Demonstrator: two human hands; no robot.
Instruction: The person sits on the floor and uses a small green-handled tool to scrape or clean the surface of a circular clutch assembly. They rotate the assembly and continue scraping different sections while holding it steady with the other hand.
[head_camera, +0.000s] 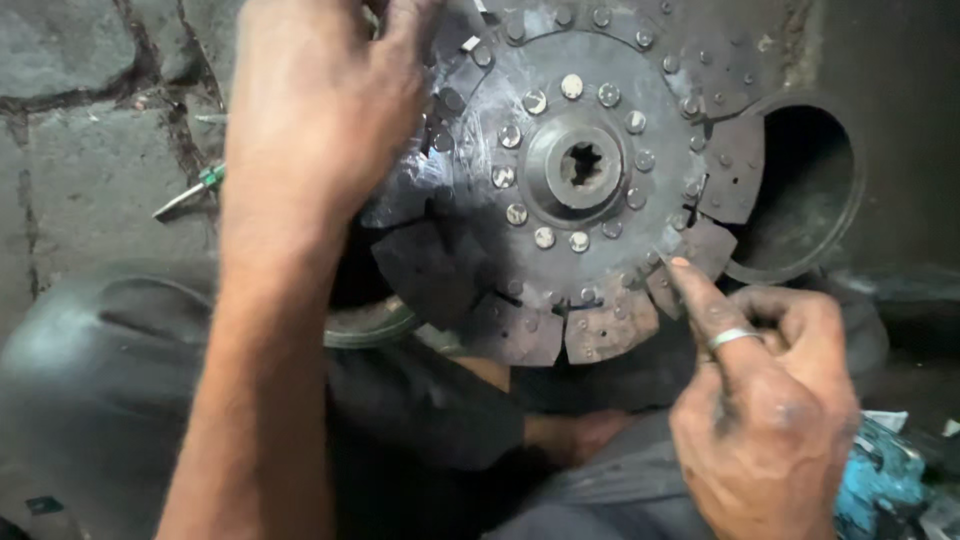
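A round, dark metal clutch disc (560, 250) with segmented outer pads, rivets and a splined hub (581, 163) lies flat below me. My left hand (320, 110) rests on its upper left rim, fingers curled over the edge. My right hand (770, 400), with a ring on one finger, is at the lower right. Its forefinger points at and touches a pad segment (690, 250) on the disc's lower right edge; the other fingers are folded. Nothing is held in it.
A dark round metal ring or drum (850, 190) sits to the right of the disc. A small screwdriver with a green handle (190, 193) lies on the stone floor at left. My knees in dark trousers (90, 380) are below. Blue-stained cloth (880, 480) lies at lower right.
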